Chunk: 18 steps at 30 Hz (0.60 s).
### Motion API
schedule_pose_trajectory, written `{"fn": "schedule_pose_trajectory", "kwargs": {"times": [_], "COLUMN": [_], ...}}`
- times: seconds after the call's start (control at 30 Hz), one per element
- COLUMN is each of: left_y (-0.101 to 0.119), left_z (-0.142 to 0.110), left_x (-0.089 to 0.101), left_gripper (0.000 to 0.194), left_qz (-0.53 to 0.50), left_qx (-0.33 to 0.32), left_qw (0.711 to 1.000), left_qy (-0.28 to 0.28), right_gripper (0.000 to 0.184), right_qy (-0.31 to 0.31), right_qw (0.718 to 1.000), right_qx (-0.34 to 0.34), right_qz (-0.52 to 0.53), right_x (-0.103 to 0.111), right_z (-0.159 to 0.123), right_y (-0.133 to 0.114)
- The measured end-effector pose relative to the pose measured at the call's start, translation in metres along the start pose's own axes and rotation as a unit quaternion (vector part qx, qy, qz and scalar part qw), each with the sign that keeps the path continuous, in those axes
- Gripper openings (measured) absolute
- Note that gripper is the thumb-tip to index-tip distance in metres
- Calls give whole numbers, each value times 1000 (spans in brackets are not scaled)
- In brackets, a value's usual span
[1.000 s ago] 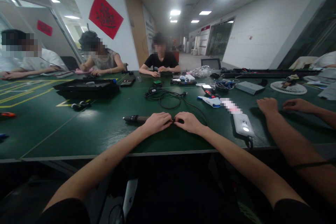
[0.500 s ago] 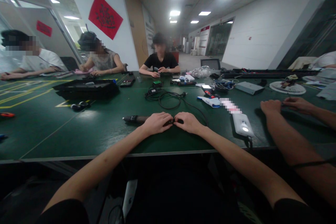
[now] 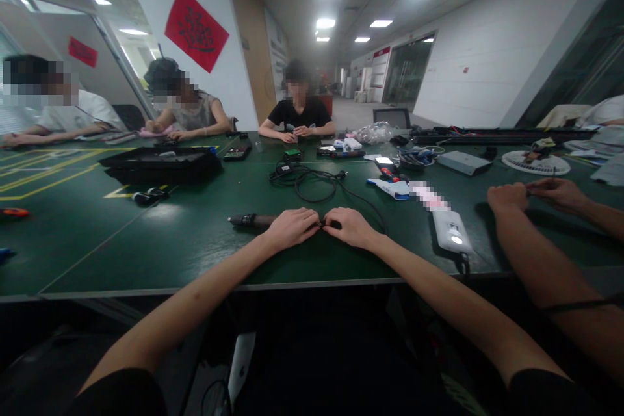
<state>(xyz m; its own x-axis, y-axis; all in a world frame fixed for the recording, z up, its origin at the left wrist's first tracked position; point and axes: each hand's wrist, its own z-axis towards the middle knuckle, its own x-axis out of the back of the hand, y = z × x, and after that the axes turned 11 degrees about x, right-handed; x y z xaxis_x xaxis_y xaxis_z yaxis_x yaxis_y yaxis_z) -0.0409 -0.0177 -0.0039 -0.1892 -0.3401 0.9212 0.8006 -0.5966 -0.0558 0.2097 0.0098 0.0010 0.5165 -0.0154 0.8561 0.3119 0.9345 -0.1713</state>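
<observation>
An electric screwdriver (image 3: 252, 220) lies on the green table, its tip pointing left. My left hand (image 3: 294, 229) is wrapped over the rear of its dark grip, palm down. Close against it, the bent fingers of my right hand (image 3: 348, 226) pinch a small dark piece at the tool's rear end, probably the cable's plug; the fingers hide most of it. A black power cable (image 3: 312, 172) lies loosely coiled just beyond, one strand running back toward my right hand.
A black tray (image 3: 160, 162) stands at left. To the right are blue-and-white packaging (image 3: 390, 189), a white power bank-like device (image 3: 451, 231) and a round white fan grille (image 3: 536, 162). A co-worker's hands (image 3: 509, 198) work close on my right; several people sit across the table.
My hands stay in place at the screwdriver's rear, with only slight finger motion. The co-worker's hands at right have drawn together and shifted a little rightward.
</observation>
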Motion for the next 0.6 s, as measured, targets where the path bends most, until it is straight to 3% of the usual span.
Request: {"fn": "schedule_pose_trajectory", "kwargs": {"times": [0.13, 0.37, 0.6], "left_y": [1, 5, 9], "left_z": [0, 0, 2], "left_x": [1, 5, 8], "left_gripper": [20, 21, 26], "left_qz": [-6, -23, -15], "left_qx": [16, -61, -44], "left_qw": [1000, 998, 999], "left_qy": [8, 26, 21], "right_gripper": [4, 5, 7], "right_qy": [-1, 5, -2], "right_qw": [1000, 1000, 1000], "right_qx": [2, 5, 2], "right_qz": [0, 4, -3], "right_x": [-2, -4, -3], "right_z": [0, -1, -1], "right_y": [2, 4, 3]}}
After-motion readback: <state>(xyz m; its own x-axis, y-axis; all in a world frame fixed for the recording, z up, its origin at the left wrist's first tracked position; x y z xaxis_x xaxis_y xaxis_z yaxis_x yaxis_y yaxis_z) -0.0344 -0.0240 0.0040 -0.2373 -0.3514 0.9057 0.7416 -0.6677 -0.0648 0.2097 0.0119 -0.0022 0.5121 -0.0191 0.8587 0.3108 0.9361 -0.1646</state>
